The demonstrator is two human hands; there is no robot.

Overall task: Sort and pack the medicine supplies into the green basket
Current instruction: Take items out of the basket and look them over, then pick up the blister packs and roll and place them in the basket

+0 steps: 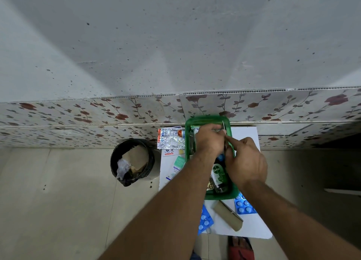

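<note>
The green basket (207, 121) stands on a small white table (246, 132) against the wall. Inside it lies a dark Dettol bottle (218, 173) near the front. My left hand (210, 138) is over the basket's far half, fingers pinched on a thin silvery strip (223, 125) held on edge. My right hand (245, 162) is over the basket's right side, its index finger touching the same strip lower down. Silver foil tablet strips (171, 138) lie left of the basket. Blue blister packs (244, 205) (205, 220) and a brown cardboard roll (228, 214) lie in front.
A black waste bin (130, 162) with paper and cardboard stands on the floor left of the table. White and teal medicine boxes (176, 166) lie under my left forearm. A floral-patterned wall strip (97, 111) runs behind the table. A red slipper (241, 248) shows below.
</note>
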